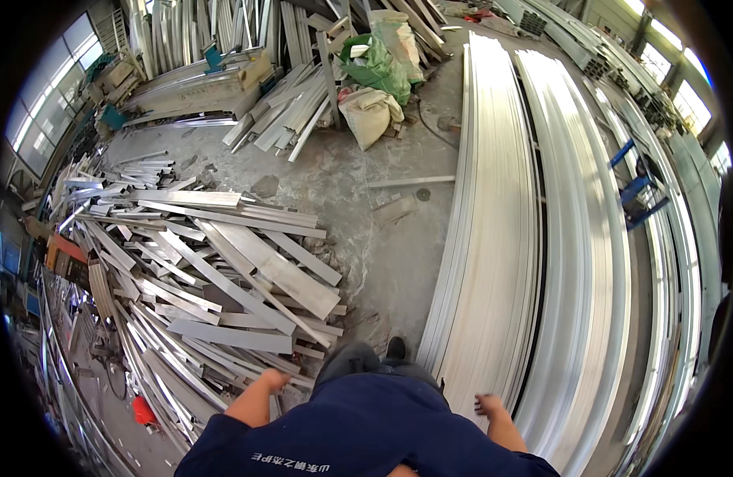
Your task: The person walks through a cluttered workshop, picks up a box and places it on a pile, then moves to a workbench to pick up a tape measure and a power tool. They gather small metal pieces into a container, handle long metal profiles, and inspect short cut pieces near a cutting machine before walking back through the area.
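Long silver strips (497,238) are pointing lengthwise toward 12 o'clock, stretching beyond the right hand (487,405); whether it or the left hand (276,379) is spreading, I can't tell.

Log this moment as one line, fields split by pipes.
left hand: nothing visibly held, near loose metal strips | right hand: nothing visibly held, near long metal profiles
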### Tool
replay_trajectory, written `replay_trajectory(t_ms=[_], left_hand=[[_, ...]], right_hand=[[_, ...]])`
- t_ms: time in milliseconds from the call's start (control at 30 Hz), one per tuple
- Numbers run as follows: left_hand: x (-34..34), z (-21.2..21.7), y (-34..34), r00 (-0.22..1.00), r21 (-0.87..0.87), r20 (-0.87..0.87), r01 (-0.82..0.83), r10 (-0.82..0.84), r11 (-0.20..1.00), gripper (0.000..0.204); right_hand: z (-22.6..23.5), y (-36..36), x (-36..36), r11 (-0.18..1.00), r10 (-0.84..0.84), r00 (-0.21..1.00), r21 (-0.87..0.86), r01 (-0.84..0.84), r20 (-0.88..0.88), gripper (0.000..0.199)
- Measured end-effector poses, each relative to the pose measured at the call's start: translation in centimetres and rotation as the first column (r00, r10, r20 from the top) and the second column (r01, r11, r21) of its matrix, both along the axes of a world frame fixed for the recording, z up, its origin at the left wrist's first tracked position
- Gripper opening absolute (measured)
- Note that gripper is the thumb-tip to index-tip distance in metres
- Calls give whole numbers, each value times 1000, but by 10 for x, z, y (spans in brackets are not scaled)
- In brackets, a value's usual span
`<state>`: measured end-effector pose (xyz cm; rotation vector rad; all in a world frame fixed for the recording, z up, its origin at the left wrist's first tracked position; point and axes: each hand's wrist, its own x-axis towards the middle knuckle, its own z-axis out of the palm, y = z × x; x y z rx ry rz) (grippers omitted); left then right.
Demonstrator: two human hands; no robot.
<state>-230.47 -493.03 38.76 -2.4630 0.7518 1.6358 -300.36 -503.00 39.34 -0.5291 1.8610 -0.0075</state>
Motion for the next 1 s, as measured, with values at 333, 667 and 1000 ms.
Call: replay_trajectory(t_ms=[333,667,1000], left_hand=[[-31,92,-183,965,181,59,-261,255,948,39],[112,52,-504,943,-385,6,-305,333,871,38],[224,61,-668,861,-245,15,-490,508,837,38]], right_hand=[[123,-440,106,858,146,989,-496,-135,-17,32],[138,-573,194,913,409,912,3,-409,-10,38],[52,-806,279,971,237,971,-17,-237,33,39]])
